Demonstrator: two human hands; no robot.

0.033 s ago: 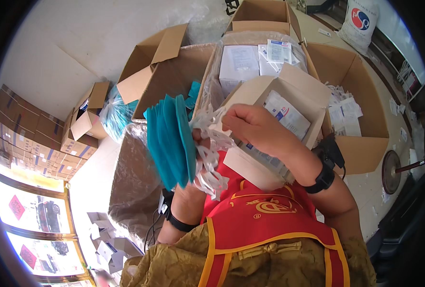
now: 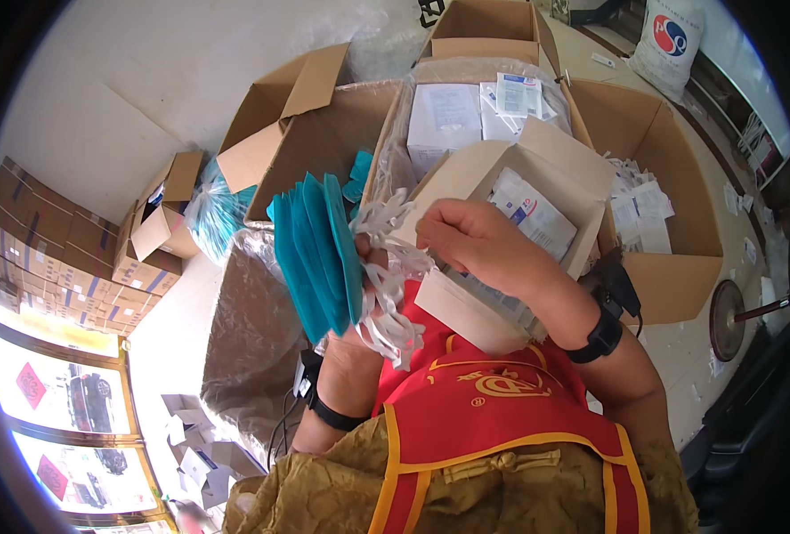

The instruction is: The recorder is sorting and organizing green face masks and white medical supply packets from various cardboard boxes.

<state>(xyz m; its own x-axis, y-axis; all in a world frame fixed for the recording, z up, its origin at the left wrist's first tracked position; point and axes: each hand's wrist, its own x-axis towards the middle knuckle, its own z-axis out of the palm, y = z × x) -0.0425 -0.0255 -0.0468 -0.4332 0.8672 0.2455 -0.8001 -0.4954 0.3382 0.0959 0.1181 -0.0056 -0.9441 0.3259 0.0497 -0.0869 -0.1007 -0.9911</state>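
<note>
I saw a stack of teal masks [image 2: 315, 254], flat, soft-looking sheets fanned slightly, with a tangle of white ear loops [image 2: 386, 276] hanging off their right edge. My left hand [image 2: 368, 307] was closed around the stack from below, mostly hidden behind the loops, so the masks stood on edge just left of centre, near my chest.

My right hand [image 2: 475, 240] lay curled, fingers bent down, on the near rim of a small white box [image 2: 519, 231]. I could not tell whether it gripped the rim or only rested there. The box was plain card, open at the top, its flaps up, and inside it I saw flat white packets [image 2: 533, 214] in clear wrap. The box sat just right of the masks, the loops touching its left corner.

Both wrists wore black bands. A red apron with yellow trim covered the near lower part of the view.

Farther off stood large brown corrugated cartons. The middle carton [image 2: 395, 133] held white boxes and packets under crinkled clear plastic. The right carton [image 2: 671, 214] held loose white packets. The left carton [image 2: 279, 125] was open, flaps spread, and more teal masks in a clear bag [image 2: 221, 218] lay beside it on the left. Small stacked cartons [image 2: 48, 240] lined the far left wall.
</note>
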